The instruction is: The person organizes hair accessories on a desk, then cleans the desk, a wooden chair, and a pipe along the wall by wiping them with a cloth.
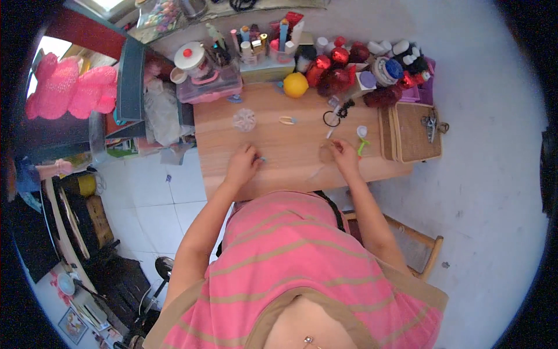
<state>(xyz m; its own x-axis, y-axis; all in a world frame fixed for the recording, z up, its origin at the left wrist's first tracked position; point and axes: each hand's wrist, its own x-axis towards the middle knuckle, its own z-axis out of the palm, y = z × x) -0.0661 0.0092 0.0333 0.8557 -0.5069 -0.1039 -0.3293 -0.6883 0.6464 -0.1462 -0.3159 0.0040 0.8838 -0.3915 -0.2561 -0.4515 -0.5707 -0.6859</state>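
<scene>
Over the near left of the wooden table (267,139), my left hand (244,163) is closed, thumb and fingers pinched together. A tiny blue piece (262,159) shows at its fingertips, too small to name. My right hand (345,156) is also closed in a pinch, by the rim of a small clear round thing (326,154); what its fingertips hold is hidden. Between and beyond the hands lies a pair of small yellow-handled snips or a clip (287,120). A clear, petal-shaped container (244,120) stands past my left hand.
A white-capped small bottle (361,131) and a green strip (363,145) lie right of my right hand. Farther back are black hair ties (331,118), a yellow ball (295,85) and red baubles (340,55). A woven box (415,132) stands at the right edge.
</scene>
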